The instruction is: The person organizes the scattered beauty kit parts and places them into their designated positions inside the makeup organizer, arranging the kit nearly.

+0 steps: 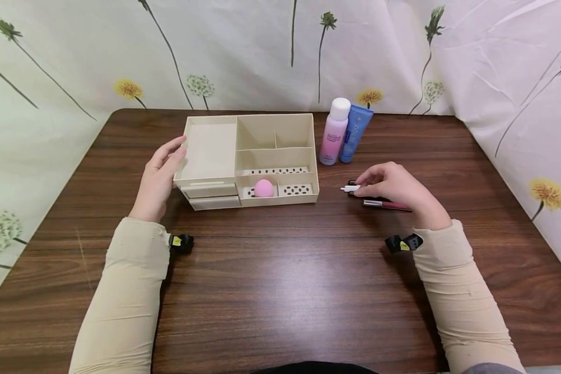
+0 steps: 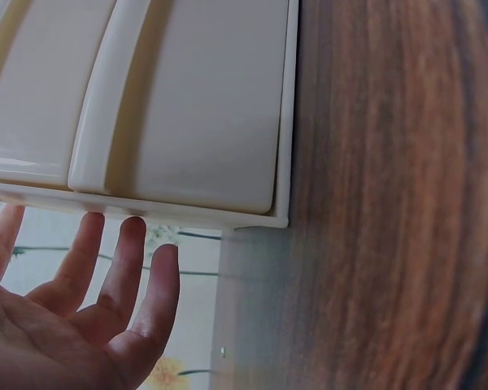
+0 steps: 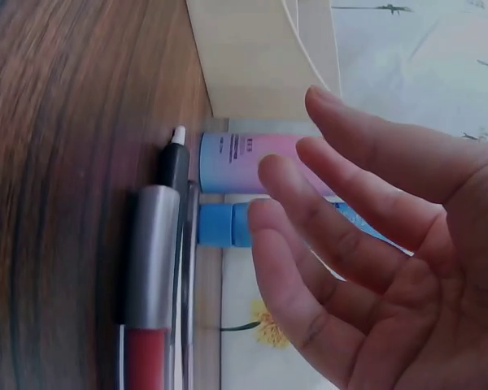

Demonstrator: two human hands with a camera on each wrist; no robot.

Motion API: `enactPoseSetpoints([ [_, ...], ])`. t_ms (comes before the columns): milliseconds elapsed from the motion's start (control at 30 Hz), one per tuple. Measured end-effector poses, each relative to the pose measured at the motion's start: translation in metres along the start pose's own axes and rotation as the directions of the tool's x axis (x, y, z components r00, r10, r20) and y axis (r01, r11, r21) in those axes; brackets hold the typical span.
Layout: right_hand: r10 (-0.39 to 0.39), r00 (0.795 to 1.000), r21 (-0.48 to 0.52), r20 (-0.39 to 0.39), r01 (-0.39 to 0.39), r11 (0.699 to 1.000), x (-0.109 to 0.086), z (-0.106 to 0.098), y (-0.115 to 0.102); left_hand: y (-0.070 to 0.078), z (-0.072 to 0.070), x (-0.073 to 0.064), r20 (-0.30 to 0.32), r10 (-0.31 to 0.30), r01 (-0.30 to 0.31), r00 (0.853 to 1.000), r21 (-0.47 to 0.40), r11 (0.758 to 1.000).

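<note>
A cream desktop organizer (image 1: pixel 212 148) with drawers and open compartments stands on the table. My left hand (image 1: pixel 158 176) is at its left side, and in the left wrist view the loosely spread fingers (image 2: pixel 88 252) reach its side wall. My right hand (image 1: pixel 395 187) hovers over slim sticks (image 1: pixel 349 188) with white and black parts. In the right wrist view its fingers are bent and apart, nothing between them. Below them lie a black pen-like stick with a white tip (image 3: pixel 176 162), a thin dark stick (image 3: pixel 189 284) and a red tube with a silver cap (image 3: pixel 153 260).
A round pink thing (image 1: pixel 264 188) sits in a front compartment. Right of the organizer stand a pink-and-lilac bottle with a white cap (image 1: pixel 334 132) and a blue squeeze tube (image 1: pixel 355 134). A flower-printed cloth (image 1: pixel 262 52) hangs behind the wooden table (image 1: pixel 280 291).
</note>
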State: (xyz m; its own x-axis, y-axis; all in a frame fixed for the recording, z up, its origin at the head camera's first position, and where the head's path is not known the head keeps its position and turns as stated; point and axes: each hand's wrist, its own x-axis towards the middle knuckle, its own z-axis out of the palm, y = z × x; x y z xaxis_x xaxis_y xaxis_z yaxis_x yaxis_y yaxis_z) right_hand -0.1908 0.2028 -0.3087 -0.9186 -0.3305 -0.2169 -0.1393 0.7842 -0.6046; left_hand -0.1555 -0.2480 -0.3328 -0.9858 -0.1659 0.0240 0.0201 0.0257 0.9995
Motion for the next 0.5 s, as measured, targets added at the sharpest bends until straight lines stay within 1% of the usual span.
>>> enactPoseSetpoints([
  [167, 0.049, 0.999, 0.0, 0.021, -0.049, 0.999, 0.002, -0.002, 0.006, 0.0, 0.0, 0.001, 0.001, 0.001, -0.001, 1.0, 0.002, 1.0],
  [267, 0.064, 0.997, -0.001, 0.041, -0.064, 0.998, 0.005, -0.002, 0.01, 0.0, 0.0, 0.001, 0.0, -0.002, 0.002, 1.0, 0.002, 1.0],
  [500, 0.045, 0.995, 0.02, 0.09, -0.047, 0.999, 0.009, -0.003, 0.021, 0.0, 0.0, 0.0, -0.006, -0.006, 0.006, 1.0, 0.008, 1.0],
])
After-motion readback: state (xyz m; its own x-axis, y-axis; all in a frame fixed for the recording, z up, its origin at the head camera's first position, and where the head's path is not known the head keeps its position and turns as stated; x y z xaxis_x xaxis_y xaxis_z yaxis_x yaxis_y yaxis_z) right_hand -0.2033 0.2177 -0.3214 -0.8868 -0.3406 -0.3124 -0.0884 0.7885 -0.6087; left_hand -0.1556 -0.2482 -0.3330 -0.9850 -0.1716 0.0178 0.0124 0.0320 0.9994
